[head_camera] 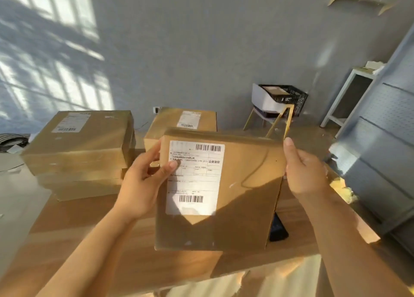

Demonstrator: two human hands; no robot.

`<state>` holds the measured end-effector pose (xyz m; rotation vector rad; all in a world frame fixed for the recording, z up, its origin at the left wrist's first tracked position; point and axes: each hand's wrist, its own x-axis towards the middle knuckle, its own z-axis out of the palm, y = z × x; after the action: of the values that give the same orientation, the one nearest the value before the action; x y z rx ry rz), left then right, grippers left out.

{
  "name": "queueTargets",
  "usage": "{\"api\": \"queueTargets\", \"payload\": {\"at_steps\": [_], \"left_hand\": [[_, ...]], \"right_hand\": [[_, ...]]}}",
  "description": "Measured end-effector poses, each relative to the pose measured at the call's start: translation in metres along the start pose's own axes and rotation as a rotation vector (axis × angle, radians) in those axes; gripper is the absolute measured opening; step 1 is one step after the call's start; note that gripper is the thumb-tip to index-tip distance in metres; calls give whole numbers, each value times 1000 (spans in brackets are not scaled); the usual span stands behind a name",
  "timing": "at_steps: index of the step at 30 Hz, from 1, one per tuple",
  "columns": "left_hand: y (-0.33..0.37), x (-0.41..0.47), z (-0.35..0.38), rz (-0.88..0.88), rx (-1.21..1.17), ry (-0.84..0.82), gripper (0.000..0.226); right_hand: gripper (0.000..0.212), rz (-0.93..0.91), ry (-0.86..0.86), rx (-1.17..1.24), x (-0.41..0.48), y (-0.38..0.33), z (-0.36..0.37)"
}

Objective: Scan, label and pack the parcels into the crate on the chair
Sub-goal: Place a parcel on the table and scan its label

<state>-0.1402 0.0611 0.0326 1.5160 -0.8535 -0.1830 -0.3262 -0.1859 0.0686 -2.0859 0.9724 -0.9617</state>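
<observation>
Left hand [143,184] and right hand [307,169] grip the parcel [244,198] by its sides, fingers [289,144] curled round it (label [197,184] facing camera).

1. Parcel packing and shipping workroom.
2. Wooden table [74,225] is the work surface; stacked boxes [78,144] of cardboard sit on its far left, one more box [179,121] at its far middle, each with a printed label.
3. Over the table's middle, a parcel [242,195] carrying a barcode label [195,178].
4. Beyond the table's far right corner, a black crate [291,97] on a chair [266,103].
5. Right of the table, a grey metal cabinet [380,153]; past it a white rack [342,99] against a plain grey wall [201,38].
</observation>
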Motion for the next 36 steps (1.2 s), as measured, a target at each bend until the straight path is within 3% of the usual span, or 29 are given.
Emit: {"api": "queueTargets", "payload": {"at_steps": [2,4,5,7,10,15,18,20,23,28,31,36], "left_hand": [[-24,-20,7,-104,-60,-19,38],[-47,-38,14,-234,-83,3,43],[-58,-46,18,-298,-70,28,50],[-78,-59,26,-412,21,101,58],[-103,-70,40,-602,106,119,54],[-136,-74,64,-674,282,59,39],[-150,-72,79,-713,257,21,60],[-156,-68,89,-737,255,0,71],[-167,-64,102,-744,283,-49,61],[-178,-55,111,-709,509,-77,54],[-176,-45,120,-677,765,-88,41],[-170,-41,142,-507,953,-96,39]], "right_hand": [[62,57,-122,30,-17,22,12],[27,147,-294,66,-32,47,26],[25,204,-372,71,-39,60,33],[54,263,-459,49,-49,86,49],[68,321,-479,-103,-60,111,70],[64,302,-493,-242,-61,140,89],[64,233,-517,-343,-49,155,95],[61,200,-594,-369,-39,166,100],[59,174,-767,-392,-19,180,107],[74,137,-1056,-454,16,194,120],[67,75,-1010,-421,29,201,122],[34,27,-610,-393,33,238,101]]}}
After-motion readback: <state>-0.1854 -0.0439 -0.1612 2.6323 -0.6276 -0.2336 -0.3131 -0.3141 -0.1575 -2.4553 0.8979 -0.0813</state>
